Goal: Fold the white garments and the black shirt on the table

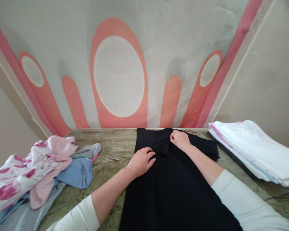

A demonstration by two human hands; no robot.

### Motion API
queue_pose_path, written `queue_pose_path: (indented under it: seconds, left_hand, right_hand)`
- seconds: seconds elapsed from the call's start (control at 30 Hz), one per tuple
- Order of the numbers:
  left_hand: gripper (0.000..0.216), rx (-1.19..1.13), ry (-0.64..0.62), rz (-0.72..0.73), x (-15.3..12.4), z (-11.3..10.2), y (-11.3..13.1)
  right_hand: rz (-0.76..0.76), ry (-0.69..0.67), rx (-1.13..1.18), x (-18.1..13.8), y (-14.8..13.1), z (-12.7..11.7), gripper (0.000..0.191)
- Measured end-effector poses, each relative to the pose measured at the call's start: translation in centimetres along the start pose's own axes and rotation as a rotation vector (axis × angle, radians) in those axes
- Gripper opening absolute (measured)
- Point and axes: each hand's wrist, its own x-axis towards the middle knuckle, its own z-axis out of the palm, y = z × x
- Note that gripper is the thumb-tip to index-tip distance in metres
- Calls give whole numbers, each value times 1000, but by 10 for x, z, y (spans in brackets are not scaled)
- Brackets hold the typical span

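A black short-sleeved garment (pixel 178 192) lies spread on the table, its neck end at the far edge and its lower part running out of view towards me. Its left sleeve is folded inward over the upper part, while the right sleeve sticks out to the right. My left hand (pixel 141 161) rests on the left side by the folded sleeve, fingers bent but apart. Near the collar on the right, my right hand (pixel 180 140) is closed, its fingertips pinching the black cloth.
On the left is a loose heap of clothes (pixel 50 166), with pink, patterned, blue and grey pieces. A stack of flat folded clothes (pixel 257 154), white on top, stands on the right. Behind the wooden-patterned table (pixel 110 144) rises a wall (pixel 159 48) with pink shapes.
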Motion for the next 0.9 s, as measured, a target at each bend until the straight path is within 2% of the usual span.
queue_pose_path:
  seconds: [0.17, 0.27, 0.43, 0.67, 0.9]
  left_hand:
    - [26, -44, 16, -17, -1, 0, 1]
    - [32, -71, 27, 13, -1, 2, 0]
    - [40, -89, -66, 114, -1, 3, 2]
    - [39, -121, -115, 122, -1, 0, 5]
    - [36, -158, -117, 132, 0, -2, 5]
  right_hand:
    - [40, 29, 94, 4, 13, 7, 17]
    - [79, 56, 157, 8, 25, 13, 23]
    - [43, 15, 286, 12, 40, 22, 29]
    - [1, 9, 372, 11, 35, 27, 26]
    - [86, 113, 309, 7, 26, 25, 21]
